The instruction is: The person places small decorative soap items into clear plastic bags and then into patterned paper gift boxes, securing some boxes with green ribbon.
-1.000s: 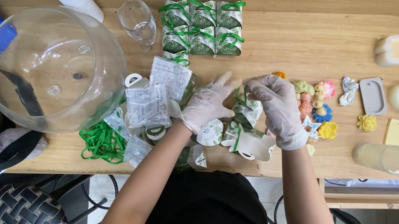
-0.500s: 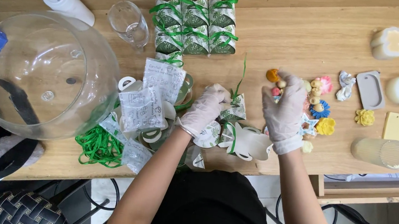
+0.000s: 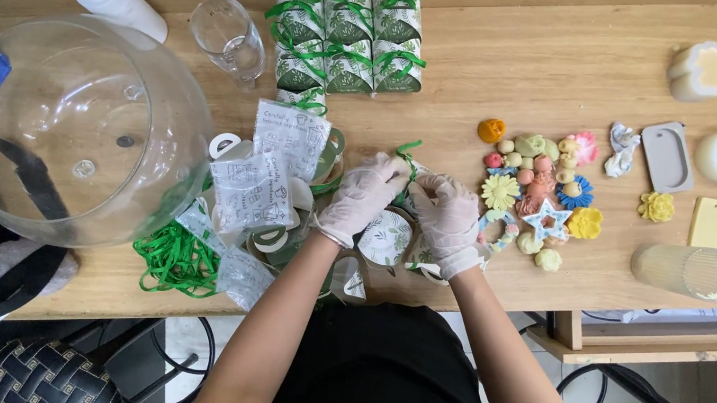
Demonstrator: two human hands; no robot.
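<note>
Since half a second ago the right gloved hand [image 3: 450, 218] has dropped from the coloured wax shapes [image 3: 532, 193] to meet the left gloved hand [image 3: 363, 195], both pinching the green ribbon [image 3: 406, 153] directly above the small leaf-printed white gift box [image 3: 386, 237], between their fingertips at the table's near edge.

Both gloved hands meet at the centre of the wooden table [image 3: 533, 66]. The left hand [image 3: 364, 198] and right hand [image 3: 449, 221] pinch a green ribbon [image 3: 407, 152] above a small leaf-printed box [image 3: 386, 238]. Finished ribboned boxes [image 3: 346, 37] sit at 12 o'clock, a glass bowl [image 3: 73, 128] at 9 o'clock, coloured moulded pieces [image 3: 538, 187] at 3 o'clock.
</note>
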